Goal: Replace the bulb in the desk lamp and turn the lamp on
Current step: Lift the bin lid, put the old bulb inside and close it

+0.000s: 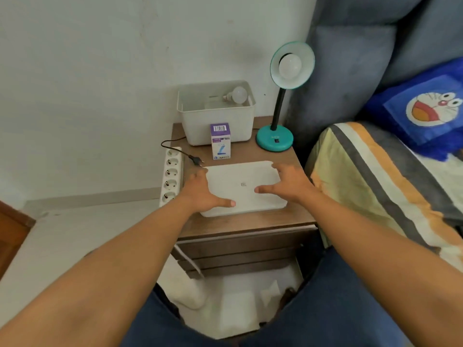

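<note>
A pale wall (87,71) backs a small wooden nightstand (250,224) wedged beside a bed (375,184) with a grey headboard. Nearest the camera on the stand lies a flat white lid (245,189), and both hands rest on it: the left hand (203,194) on its left edge, the right hand (288,184) on its right, fingers spread and flat, clasping nothing, probably steadying or about to lift it. Behind sits a white bin (215,121) holding a loose bulb (236,95), likely the spent or spare one. The teal lamp (275,139) stands at the back right corner, its shade tipped towards the camera with a bulb in the socket (290,66), unlit. A power strip (171,176) hangs off the stand's left edge; the lamp's plug (196,160) lies unplugged just beside it, handy for later. In front of the bin stands the bulb box (220,141), purple and white, with a barcode on top and a large "7"; the finer print is unreadable.
</note>
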